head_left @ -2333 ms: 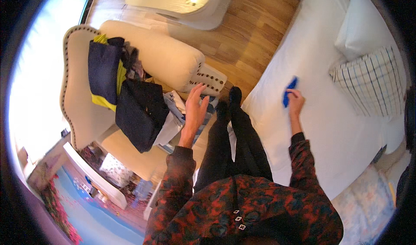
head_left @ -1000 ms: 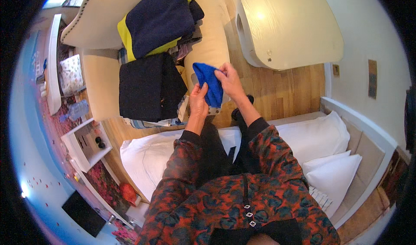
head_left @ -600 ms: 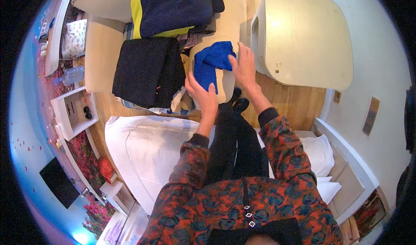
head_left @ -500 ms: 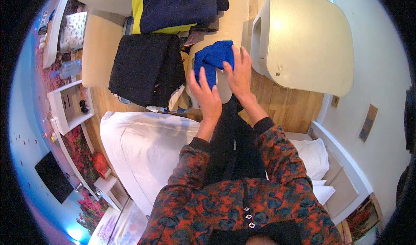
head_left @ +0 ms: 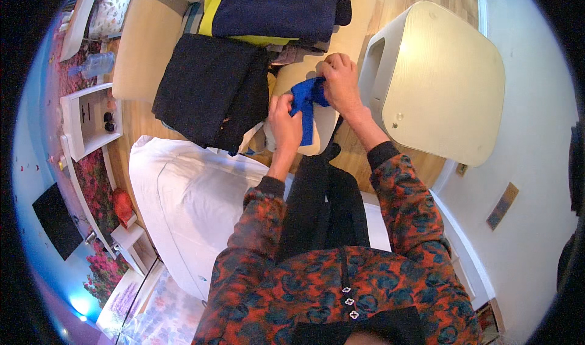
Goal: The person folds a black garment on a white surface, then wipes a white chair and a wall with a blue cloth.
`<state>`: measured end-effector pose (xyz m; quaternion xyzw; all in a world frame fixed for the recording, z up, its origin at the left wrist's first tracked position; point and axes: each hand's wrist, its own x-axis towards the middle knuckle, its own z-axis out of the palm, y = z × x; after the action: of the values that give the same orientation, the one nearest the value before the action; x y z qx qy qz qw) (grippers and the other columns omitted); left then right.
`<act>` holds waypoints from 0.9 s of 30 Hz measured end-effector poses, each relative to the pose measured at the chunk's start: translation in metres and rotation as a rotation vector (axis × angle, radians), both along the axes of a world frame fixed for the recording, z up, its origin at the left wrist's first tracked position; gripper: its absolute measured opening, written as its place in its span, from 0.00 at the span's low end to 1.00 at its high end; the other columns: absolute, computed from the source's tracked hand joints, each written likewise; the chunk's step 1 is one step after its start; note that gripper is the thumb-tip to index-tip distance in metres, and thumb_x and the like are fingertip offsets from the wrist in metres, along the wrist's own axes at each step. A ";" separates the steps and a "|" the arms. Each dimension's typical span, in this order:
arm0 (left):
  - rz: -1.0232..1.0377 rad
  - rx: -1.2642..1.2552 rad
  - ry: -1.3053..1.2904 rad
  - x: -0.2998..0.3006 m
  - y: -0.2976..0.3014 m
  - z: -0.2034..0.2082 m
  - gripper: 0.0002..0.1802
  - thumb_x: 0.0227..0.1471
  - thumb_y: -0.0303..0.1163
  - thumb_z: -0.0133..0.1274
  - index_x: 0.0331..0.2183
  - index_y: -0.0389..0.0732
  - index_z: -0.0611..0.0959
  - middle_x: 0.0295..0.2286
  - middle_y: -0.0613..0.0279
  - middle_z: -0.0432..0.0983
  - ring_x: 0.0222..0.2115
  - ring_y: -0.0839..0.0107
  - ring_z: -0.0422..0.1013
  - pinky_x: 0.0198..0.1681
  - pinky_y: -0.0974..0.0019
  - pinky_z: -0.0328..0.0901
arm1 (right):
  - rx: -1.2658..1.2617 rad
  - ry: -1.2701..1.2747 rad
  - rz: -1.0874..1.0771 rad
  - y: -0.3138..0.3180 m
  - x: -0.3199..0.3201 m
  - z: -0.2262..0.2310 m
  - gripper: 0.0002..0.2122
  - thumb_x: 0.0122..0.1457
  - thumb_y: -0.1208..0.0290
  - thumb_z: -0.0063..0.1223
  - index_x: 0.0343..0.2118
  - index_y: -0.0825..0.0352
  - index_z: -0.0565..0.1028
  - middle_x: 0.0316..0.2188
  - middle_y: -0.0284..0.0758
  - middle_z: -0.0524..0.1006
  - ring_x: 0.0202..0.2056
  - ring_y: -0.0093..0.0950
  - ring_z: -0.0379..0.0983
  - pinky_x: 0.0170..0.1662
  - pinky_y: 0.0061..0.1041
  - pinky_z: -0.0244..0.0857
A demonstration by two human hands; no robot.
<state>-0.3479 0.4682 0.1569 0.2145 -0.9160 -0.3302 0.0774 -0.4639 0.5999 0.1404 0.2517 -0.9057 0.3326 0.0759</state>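
A blue knitted cloth (head_left: 307, 124) lies bunched on a cream padded seat (head_left: 326, 118), one strip of it hanging toward me. My left hand (head_left: 284, 124) pinches its left edge with curled fingers. Higher up and to the right, my right hand (head_left: 342, 84) is closed on its upper right part, hiding that end. Just left of my left hand sits a folded black garment (head_left: 210, 92). Beyond it rests a folded navy garment with yellow trim (head_left: 274, 8), on top of other clothes.
To the right stands a cream cabinet with a rounded top (head_left: 448, 83) and an open side. White bedding (head_left: 183, 189) spreads at the lower left. Farther left are a clear plastic bottle (head_left: 97, 64) and a white open box (head_left: 91, 122).
My fingers, spread over the blue cloth before, have closed on it from both sides. The cloth is now more bunched and narrower. The whole view has shifted slightly.
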 end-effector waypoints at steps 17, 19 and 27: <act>-0.333 -0.115 -0.090 0.045 0.011 0.011 0.33 0.55 0.28 0.55 0.62 0.38 0.67 0.63 0.46 0.55 0.64 0.46 0.52 0.65 0.45 0.51 | -0.082 -0.181 -0.054 0.018 0.045 0.005 0.26 0.52 0.79 0.59 0.56 0.61 0.72 0.62 0.48 0.65 0.63 0.50 0.58 0.65 0.46 0.54; -0.427 -0.189 -0.262 0.046 0.009 -0.005 0.43 0.55 0.35 0.58 0.67 0.42 0.58 0.69 0.47 0.40 0.70 0.47 0.36 0.69 0.39 0.37 | -0.060 -0.226 -0.006 0.001 0.053 0.002 0.34 0.55 0.72 0.62 0.66 0.55 0.63 0.69 0.51 0.50 0.68 0.55 0.48 0.68 0.48 0.47; -0.579 -0.410 -0.247 -0.005 0.012 -0.027 0.48 0.50 0.44 0.62 0.67 0.45 0.59 0.69 0.50 0.41 0.70 0.48 0.38 0.67 0.33 0.35 | -0.045 -0.272 -0.222 -0.006 0.033 -0.050 0.33 0.63 0.63 0.52 0.68 0.68 0.54 0.69 0.56 0.48 0.70 0.57 0.41 0.69 0.54 0.39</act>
<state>-0.3530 0.4806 0.1302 -0.0353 -0.9882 -0.1200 -0.0888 -0.4305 0.5939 0.0904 0.1010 -0.9221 0.3735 -0.0053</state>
